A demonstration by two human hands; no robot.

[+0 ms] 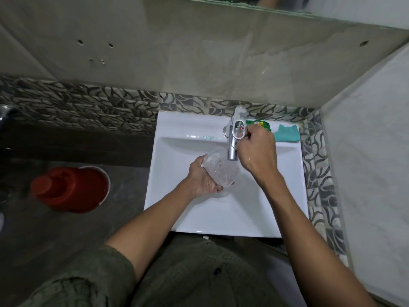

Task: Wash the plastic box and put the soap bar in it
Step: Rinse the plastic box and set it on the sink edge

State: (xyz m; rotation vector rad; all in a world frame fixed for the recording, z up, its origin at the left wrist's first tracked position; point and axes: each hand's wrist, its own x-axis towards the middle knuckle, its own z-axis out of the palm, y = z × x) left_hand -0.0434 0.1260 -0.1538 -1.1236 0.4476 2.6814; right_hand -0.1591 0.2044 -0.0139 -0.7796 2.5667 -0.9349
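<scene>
The left hand (202, 178) cups the clear rectangular plastic box (221, 168) open side up just under the chrome tap spout (232, 149), apparently to catch water, while the right hand (257, 149), fingers curled, works the tap's lever (240, 126).

Left hand (202, 177) low, palm up, fingers curled under and around the clear plastic box (221, 168), thumb on its near edge. Left forearm bare, angled in from lower left. Right hand (257, 151) higher and further forward, knuckles up, fingers closed on the tap lever (240, 128). Right forearm bare, extended from lower right.
</scene>
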